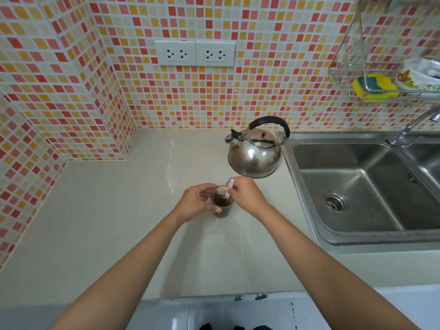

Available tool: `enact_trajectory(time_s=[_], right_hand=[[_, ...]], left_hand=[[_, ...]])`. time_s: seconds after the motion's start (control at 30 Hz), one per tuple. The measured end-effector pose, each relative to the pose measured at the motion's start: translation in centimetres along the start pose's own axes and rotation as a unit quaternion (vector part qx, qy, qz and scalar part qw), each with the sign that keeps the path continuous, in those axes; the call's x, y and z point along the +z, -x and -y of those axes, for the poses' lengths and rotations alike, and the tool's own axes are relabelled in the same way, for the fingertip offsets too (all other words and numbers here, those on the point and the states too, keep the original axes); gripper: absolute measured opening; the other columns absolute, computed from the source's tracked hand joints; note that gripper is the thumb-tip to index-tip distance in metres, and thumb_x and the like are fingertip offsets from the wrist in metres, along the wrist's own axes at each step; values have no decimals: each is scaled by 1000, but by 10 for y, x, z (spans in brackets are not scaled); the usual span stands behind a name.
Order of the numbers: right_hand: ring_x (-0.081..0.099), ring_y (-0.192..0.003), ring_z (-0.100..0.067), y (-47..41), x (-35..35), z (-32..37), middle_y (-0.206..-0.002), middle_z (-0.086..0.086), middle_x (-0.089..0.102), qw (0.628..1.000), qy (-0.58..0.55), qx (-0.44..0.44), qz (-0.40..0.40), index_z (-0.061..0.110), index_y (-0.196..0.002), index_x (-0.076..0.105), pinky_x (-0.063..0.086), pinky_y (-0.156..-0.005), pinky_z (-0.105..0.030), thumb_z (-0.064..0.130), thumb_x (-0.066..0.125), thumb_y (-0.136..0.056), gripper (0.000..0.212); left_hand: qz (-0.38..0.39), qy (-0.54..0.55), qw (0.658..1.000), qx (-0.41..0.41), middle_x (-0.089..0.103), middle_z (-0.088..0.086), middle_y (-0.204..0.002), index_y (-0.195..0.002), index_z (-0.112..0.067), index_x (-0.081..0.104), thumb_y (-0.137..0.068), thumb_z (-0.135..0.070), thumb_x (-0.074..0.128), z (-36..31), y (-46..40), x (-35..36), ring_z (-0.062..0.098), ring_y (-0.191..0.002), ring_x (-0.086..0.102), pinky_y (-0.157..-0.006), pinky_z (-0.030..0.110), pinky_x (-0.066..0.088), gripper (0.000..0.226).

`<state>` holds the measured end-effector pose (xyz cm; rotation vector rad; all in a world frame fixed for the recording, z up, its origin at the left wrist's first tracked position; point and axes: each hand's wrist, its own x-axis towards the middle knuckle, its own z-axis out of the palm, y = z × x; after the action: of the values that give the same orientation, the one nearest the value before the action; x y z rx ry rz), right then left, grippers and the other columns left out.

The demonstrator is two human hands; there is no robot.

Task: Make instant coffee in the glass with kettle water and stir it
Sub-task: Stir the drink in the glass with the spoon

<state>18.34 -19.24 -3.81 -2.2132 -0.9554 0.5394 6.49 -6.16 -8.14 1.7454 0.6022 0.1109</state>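
glass (222,206) of coffee cupped by left hand (198,201) fingers — right hand (245,195) fingertips pinch white stirrer (230,188) inside it

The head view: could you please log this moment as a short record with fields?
glass: on the countertop, holds dark brown liquid
left hand: wrapped around the glass
right hand: pinches a white stirrer dipped into the glass
kettle: steel, black handle, standing behind the glass, beside the sink
sink: steel basin with nothing in it
wall rack: holds a yellow sponge
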Motion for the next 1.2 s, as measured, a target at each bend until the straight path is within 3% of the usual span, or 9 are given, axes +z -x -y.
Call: enact_trajectory(time_s=[0.1,0.27,0.43,0.63,0.73,0.8,1.0,1.1,1.2], right_hand=[[57,-69,-19,5,4,0,-72,-7,65,999,-40,9,15,5,-82,70,43,-60,-26,7,58,-85,13],[58,-77,-22,4,3,0,-85,-8,67,999,-35,-25,-1,4,-86,70,48,-73,-33,4,56,-86,14],[57,-69,-21,7,6,-5,-73,-9,65,999,-44,9,1,1,-78,69,44,-65,-30,4,56,-83,14],[60,-80,-24,2,8,-1,-88,-12,67,999,-21,-37,-3,3,-84,69,47,-73,-33,4,55,-86,15],[56,-70,-18,2,5,-11,-72,-1,62,999,-31,-9,-22,4,-79,68,44,-63,-25,7,55,-87,15],[54,-65,-14,5,8,-14,-63,4,58,997,-67,26,-34,7,-77,67,39,-55,-17,11,57,-88,16],[52,-45,-3,7,12,-19,-57,-1,60,954,-237,142,-117,4,-79,70,41,-53,-19,6,58,-86,14],[47,-46,-13,9,5,-24,-58,-6,59,920,-320,172,-144,9,-75,68,37,-52,-22,7,59,-87,15],[47,-46,-12,10,-2,-26,-58,-5,59,918,-328,154,-162,9,-78,69,39,-53,-21,8,60,-87,13]], left_hand=[[7,-6,1000,1,72,6,-115,-121,-13,65,-53,-5,91,0,0,-1,21,-112,65,-107,39,45,72],[2,4,1000,5,73,6,-112,-119,-13,66,-54,-3,90,2,1,0,21,-112,66,-105,34,47,70],[3,0,1000,-2,71,8,-116,-124,-11,63,-54,-2,90,1,0,0,22,-113,65,-105,33,47,75],[2,1,1000,8,73,5,-107,-113,-18,68,-54,-1,90,0,1,0,18,-104,67,-102,32,48,65],[-1,-3,1000,3,72,3,-109,-119,-16,67,-54,-2,90,1,0,0,19,-109,66,-100,27,48,71],[0,-3,1000,0,72,0,-107,-117,-18,67,-53,-3,91,1,-1,0,16,-107,66,-98,22,47,69],[4,2,1000,-6,73,-11,-99,-106,-32,69,-53,-3,91,1,0,-1,11,-101,65,-95,24,46,65],[12,-3,1000,-2,73,-20,-93,-92,-46,69,-53,-4,90,0,-1,-1,5,-95,65,-93,23,46,62],[12,2,1000,-8,73,-12,-100,-105,-36,68,-53,-5,91,1,-2,-1,6,-98,65,-96,26,46,65]])
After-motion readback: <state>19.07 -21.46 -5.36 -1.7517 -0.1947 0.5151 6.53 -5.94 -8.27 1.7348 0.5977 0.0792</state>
